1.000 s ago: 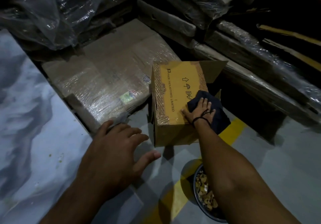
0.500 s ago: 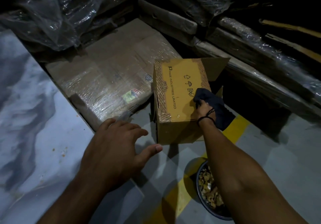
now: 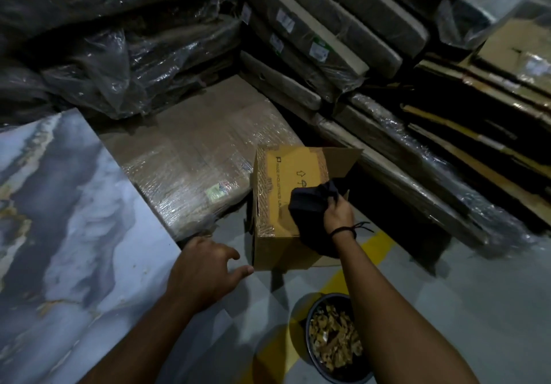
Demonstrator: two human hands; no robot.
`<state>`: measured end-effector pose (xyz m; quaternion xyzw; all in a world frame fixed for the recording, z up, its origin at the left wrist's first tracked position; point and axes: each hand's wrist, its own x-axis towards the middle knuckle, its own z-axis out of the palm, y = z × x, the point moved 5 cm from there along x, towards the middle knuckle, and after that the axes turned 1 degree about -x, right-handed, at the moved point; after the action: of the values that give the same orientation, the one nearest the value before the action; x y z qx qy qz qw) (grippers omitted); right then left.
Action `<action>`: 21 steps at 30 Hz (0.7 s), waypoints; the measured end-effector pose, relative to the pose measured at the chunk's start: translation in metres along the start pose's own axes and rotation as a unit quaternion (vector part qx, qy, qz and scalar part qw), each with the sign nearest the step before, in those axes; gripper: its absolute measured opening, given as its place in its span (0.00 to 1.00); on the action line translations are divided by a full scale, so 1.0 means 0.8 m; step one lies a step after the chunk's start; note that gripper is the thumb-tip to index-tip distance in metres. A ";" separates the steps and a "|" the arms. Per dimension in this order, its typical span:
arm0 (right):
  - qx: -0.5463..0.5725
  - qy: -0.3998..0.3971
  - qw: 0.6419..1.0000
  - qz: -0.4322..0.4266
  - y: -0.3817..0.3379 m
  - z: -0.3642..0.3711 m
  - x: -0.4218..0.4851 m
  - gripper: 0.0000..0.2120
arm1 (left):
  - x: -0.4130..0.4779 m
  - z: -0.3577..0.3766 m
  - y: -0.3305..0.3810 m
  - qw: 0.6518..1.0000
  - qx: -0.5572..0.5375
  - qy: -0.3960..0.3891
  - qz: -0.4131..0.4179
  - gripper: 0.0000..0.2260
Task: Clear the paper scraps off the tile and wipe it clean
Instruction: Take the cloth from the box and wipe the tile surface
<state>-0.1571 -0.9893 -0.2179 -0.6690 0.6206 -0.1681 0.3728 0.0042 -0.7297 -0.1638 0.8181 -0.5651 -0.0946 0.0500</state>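
The blue-grey marbled tile (image 3: 68,222) lies flat at the left, with a few tiny specks on it. My left hand (image 3: 205,270) rests with spread fingers at the tile's right edge and holds nothing. My right hand (image 3: 338,215) grips a dark cloth (image 3: 310,207) lifted above the yellow cardboard box (image 3: 280,186); the cloth hangs down over the box's top and right side. A dark bowl (image 3: 337,339) filled with brown paper scraps sits on the floor under my right forearm.
A film-wrapped flat carton (image 3: 190,157) lies beyond the tile. Plastic-wrapped bundles (image 3: 119,49) and stacked wrapped boards (image 3: 328,34) fill the back and right. The grey floor has a yellow line (image 3: 357,264) running by the box.
My right hand closed on the cloth that lay on the box and lifted it off. My left hand stayed at the tile's edge. The view shifted slightly.
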 end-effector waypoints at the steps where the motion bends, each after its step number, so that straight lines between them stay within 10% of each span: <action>1: 0.022 -0.018 1.000 0.006 -0.010 -0.006 -0.014 0.20 | -0.001 0.001 0.000 1.000 0.001 0.001 0.003 0.30; 8: 0.216 -0.124 0.961 0.122 -0.068 -0.016 -0.118 0.15 | -0.002 -0.035 0.033 0.947 -0.316 -0.046 -0.043 0.22; 14: 0.333 -0.236 0.912 0.034 -0.172 -0.004 -0.246 0.16 | -0.031 -0.106 0.058 0.630 -0.749 0.049 -0.200 0.15; 21: 0.065 -0.351 0.894 -0.272 -0.249 0.034 -0.354 0.22 | -0.121 -0.174 0.004 0.508 -0.800 0.154 -0.278 0.18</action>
<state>-0.0469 -0.7200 -0.0279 -0.8014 0.2311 -0.0566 0.5489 -0.0025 -0.6438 -0.0180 0.5475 0.0237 -0.3880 0.7411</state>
